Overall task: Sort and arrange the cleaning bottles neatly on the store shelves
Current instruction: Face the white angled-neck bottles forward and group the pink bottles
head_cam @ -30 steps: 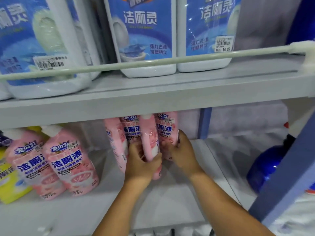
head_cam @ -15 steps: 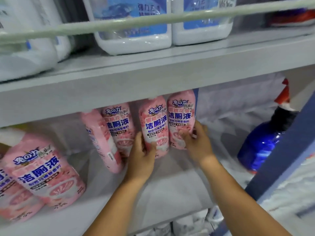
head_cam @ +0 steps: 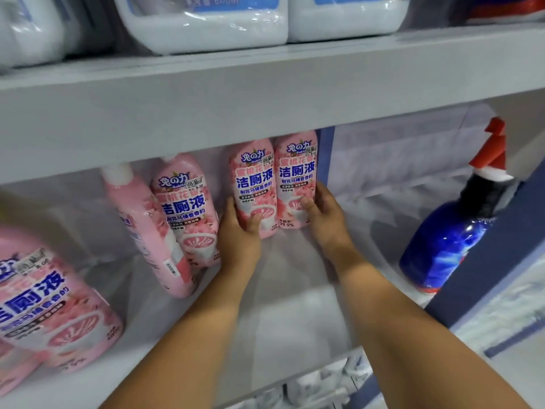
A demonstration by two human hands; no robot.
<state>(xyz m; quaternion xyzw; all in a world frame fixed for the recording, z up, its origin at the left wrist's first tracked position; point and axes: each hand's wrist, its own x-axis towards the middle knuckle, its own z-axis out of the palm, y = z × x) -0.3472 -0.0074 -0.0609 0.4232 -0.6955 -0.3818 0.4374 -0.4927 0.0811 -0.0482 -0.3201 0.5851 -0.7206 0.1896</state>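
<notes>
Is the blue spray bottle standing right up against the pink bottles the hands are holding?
No, the blue spray bottle stands apart at the far right, with bare shelf between it and the pink bottle under the right hand.

Pink bottles [head_cam: 296, 184]: plastic, sleeved in glossy printed film, paper price stickers near tops. White jugs [head_cam: 203, 28] above: smooth, slightly shiny plastic. Shelf board [head_cam: 265, 93]: matt grey painted surface. Blue spray bottle [head_cam: 442, 246]: glossy translucent plastic, red trigger head.

Four pink bottles [head_cam: 255, 184] upright on lower shelf.
</notes>
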